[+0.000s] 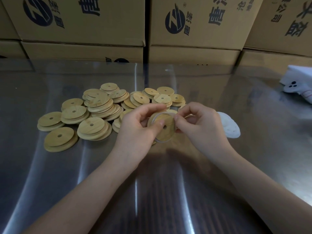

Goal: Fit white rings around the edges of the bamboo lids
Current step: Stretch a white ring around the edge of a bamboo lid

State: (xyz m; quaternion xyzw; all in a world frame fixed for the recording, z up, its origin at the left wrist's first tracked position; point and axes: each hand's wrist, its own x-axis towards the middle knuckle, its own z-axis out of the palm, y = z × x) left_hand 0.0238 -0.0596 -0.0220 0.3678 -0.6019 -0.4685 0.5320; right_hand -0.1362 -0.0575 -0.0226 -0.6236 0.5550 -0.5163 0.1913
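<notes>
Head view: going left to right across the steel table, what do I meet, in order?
Pile of loose bamboo lids → left hand → held bamboo lid, with a white ring at its rim → right hand → heap of white rings → white bundle at the right edge.

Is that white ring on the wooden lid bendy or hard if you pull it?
Probably bendy: the white ring curves loosely off the lower edge of the lid instead of keeping a stiff circle. Likely stretchy too, since the right hand pinches it at the rim while the left hand holds the lid. It looks thin, so probably very light.
</notes>
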